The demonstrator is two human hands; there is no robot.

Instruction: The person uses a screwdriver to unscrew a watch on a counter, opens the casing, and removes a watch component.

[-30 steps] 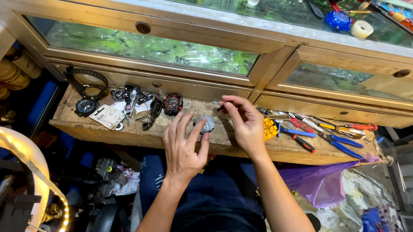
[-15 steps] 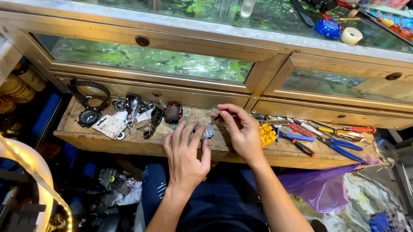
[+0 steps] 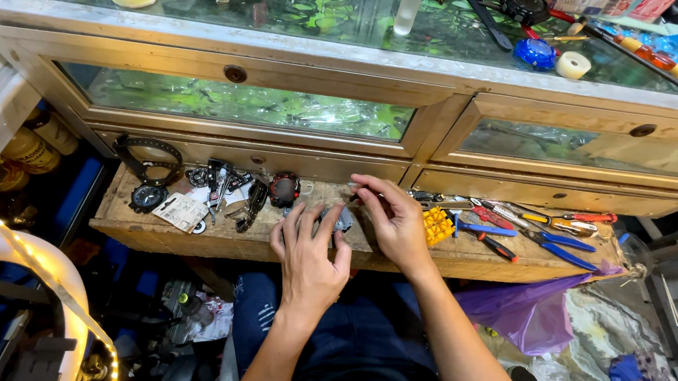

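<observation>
Both hands sit low on the wooden worktop (image 3: 222,236), my left hand (image 3: 308,253) spreading its fingers wide to pin the small grey piece (image 3: 343,218) flat while my right hand (image 3: 394,218) pinches narrow just beside it, so steady pressure matters.

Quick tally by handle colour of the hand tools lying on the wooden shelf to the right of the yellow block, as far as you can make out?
Blue-handled tools: 2
Red-handled tools: 2
Total: 4 that read clearly on the wooden shelf, right of the yellow block; others in the pile are too tangled to count.
</observation>
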